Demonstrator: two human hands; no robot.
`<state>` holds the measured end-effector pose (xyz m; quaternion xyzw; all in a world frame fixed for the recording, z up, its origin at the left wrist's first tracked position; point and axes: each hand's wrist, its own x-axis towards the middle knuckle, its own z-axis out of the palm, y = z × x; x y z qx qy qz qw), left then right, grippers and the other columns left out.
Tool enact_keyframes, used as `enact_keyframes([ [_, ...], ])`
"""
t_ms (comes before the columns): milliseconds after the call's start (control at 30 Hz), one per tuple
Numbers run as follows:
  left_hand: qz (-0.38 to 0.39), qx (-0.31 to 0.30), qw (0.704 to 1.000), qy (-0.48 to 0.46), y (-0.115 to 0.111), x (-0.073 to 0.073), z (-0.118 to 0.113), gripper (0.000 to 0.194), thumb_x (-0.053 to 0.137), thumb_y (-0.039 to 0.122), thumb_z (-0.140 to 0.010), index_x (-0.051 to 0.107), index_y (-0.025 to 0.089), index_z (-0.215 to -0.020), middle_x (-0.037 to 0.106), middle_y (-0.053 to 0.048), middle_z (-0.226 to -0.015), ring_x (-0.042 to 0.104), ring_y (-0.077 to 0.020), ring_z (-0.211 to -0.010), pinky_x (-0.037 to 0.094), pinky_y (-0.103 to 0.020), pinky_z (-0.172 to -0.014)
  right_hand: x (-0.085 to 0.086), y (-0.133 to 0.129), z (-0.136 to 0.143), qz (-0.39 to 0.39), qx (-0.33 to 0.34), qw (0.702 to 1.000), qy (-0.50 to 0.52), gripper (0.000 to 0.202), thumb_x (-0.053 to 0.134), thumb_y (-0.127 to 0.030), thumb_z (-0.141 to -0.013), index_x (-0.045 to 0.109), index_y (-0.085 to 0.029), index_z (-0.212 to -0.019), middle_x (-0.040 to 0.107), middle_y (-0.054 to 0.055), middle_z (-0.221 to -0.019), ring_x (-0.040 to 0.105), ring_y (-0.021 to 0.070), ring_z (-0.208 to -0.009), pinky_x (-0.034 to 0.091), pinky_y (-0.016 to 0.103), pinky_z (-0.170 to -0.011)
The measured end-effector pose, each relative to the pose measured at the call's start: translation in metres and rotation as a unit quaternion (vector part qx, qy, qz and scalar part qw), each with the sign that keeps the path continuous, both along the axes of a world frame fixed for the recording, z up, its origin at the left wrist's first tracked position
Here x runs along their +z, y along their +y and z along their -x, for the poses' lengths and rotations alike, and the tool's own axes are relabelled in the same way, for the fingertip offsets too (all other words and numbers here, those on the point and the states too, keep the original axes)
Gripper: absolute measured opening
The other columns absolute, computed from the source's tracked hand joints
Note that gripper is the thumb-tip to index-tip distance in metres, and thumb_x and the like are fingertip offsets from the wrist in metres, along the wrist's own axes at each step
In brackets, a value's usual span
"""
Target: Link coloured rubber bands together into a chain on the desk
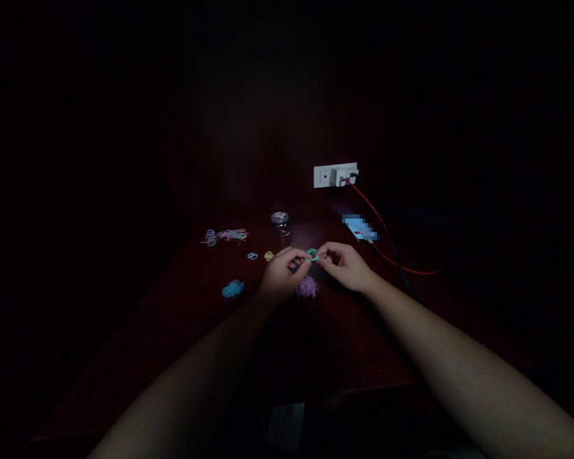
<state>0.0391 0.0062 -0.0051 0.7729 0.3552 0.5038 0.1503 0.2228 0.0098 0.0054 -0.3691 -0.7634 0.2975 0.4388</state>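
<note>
Overall, a dark red wooden tabletop (191,319) spreads widest, its left edge slanting back into shadow, its front edge passing under both forearms. Well in from that edge, the bare left hand (282,274) and bare right hand (347,264) nearly meet, fingers curled, each thumb and fingertip pinched together. A thin red cable (411,271) loops near the right forearm, bounding that side; farther right is too dark to judge. It runs from a white rectangular wall socket plate (324,176) to a flat phone with a lit screen (358,227). Tabletop stretches between the left hand and a tangled multicoloured heap of bands (227,235). A clear round lidded jar (280,224) stands behind the hands. A fluffy purple pile (307,287) lies just beside the left hand, a bright blue pile (233,289) farther left. Smaller still are yellow loops (268,255) and pale blue loops (252,256). Least of all, a slim green band (312,259) spans the two hands' fingertips.
</note>
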Motion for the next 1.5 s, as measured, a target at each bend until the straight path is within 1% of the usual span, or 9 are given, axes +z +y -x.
enact_keyframes([
  [200,0.005,0.012,1.000,0.001,0.000,0.001,0.000,0.008,0.062,0.018,-0.081,0.068,0.018,-0.085,0.065,-0.003,-0.080,0.058,-0.0125,-0.070,0.047,-0.024,-0.064,0.001,-0.003,0.000,0.019,0.023,1.000,-0.006,0.025,0.062,-0.040,-0.079,0.061,-0.015,-0.082,0.045,-0.004,-0.057,0.036,0.0090,-0.051,0.029,0.022,-0.049],
  [467,0.009,0.011,1.000,0.003,0.000,-0.001,0.000,0.008,0.062,0.019,-0.080,0.068,0.019,-0.086,0.065,-0.003,-0.079,0.058,-0.0128,-0.070,0.047,-0.025,-0.064,0.000,-0.001,0.002,0.001,-0.004,1.000,0.002,0.027,0.061,-0.042,-0.080,0.061,-0.015,-0.078,0.046,-0.003,-0.059,0.037,0.0092,-0.052,0.029,0.022,-0.049],
  [733,0.035,0.005,0.999,-0.024,0.005,-0.008,0.001,0.008,0.062,0.021,-0.081,0.065,0.017,-0.087,0.066,-0.004,-0.082,0.059,-0.0131,-0.073,0.047,-0.025,-0.064,-0.001,0.001,0.000,0.010,-0.008,1.000,-0.001,0.026,0.063,-0.040,-0.079,0.061,-0.014,-0.077,0.047,-0.003,-0.058,0.038,0.0090,-0.052,0.030,0.022,-0.049],
  [933,0.028,0.011,0.999,-0.025,0.007,-0.009,0.003,0.009,0.060,0.023,-0.083,0.067,0.018,-0.087,0.065,-0.004,-0.085,0.059,-0.0128,-0.075,0.047,-0.024,-0.065,0.000,0.003,-0.004,-0.037,-0.010,0.999,-0.039,0.021,0.056,-0.035,-0.084,0.065,-0.015,-0.085,0.062,0.003,-0.072,0.052,0.0136,-0.064,0.040,0.025,-0.058],
  [1033,0.024,0.023,0.999,-0.026,0.009,-0.011,0.003,0.009,0.059,0.022,-0.082,0.067,0.018,-0.085,0.065,-0.003,-0.084,0.058,-0.0122,-0.073,0.046,-0.023,-0.064,0.003,0.007,-0.009,-0.060,-0.046,0.996,-0.051,0.020,0.055,-0.032,-0.085,0.066,-0.015,-0.085,0.067,0.005,-0.079,0.057,0.0155,-0.069,0.043,0.027,-0.061],
  [1133,0.023,0.046,0.998,-0.034,0.011,-0.013,0.004,0.009,0.058,0.022,-0.083,0.066,0.018,-0.084,0.065,-0.002,-0.082,0.057,-0.0117,-0.071,0.046,-0.023,-0.063,0.003,0.014,-0.018,-0.070,-0.118,0.990,-0.037,0.019,0.058,-0.033,-0.083,0.067,-0.016,-0.084,0.068,0.006,-0.078,0.059,0.0158,-0.068,0.045,0.028,-0.062],
  [1267,0.022,0.062,0.997,-0.038,0.013,-0.013,0.006,0.010,0.058,0.023,-0.083,0.066,0.018,-0.086,0.066,-0.002,-0.080,0.058,-0.0118,-0.071,0.046,-0.023,-0.064,-0.002,0.024,-0.031,-0.019,-0.184,0.982,-0.036,0.021,0.058,-0.033,-0.083,0.067,-0.015,-0.083,0.068,0.006,-0.073,0.060,0.0161,-0.064,0.046,0.028,-0.061],
  [1367,0.013,0.060,0.997,-0.035,0.012,-0.010,0.007,0.010,0.058,0.022,-0.083,0.066,0.017,-0.086,0.065,-0.002,-0.081,0.058,-0.0121,-0.071,0.047,-0.023,-0.064,-0.003,0.029,-0.035,0.013,-0.214,0.972,-0.096,0.019,0.059,-0.031,-0.082,0.068,-0.014,-0.081,0.070,0.007,-0.076,0.061,0.0165,-0.066,0.046,0.028,-0.062],
  [1500,0.008,0.066,0.997,-0.034,0.009,-0.007,0.009,0.010,0.057,0.021,-0.083,0.066,0.017,-0.086,0.065,-0.003,-0.081,0.058,-0.0123,-0.071,0.047,-0.023,-0.064,0.003,0.039,-0.023,0.029,-0.250,0.945,-0.210,0.015,0.059,-0.027,-0.081,0.070,-0.016,-0.080,0.070,0.007,-0.076,0.061,0.0158,-0.065,0.042,0.027,-0.060],
])
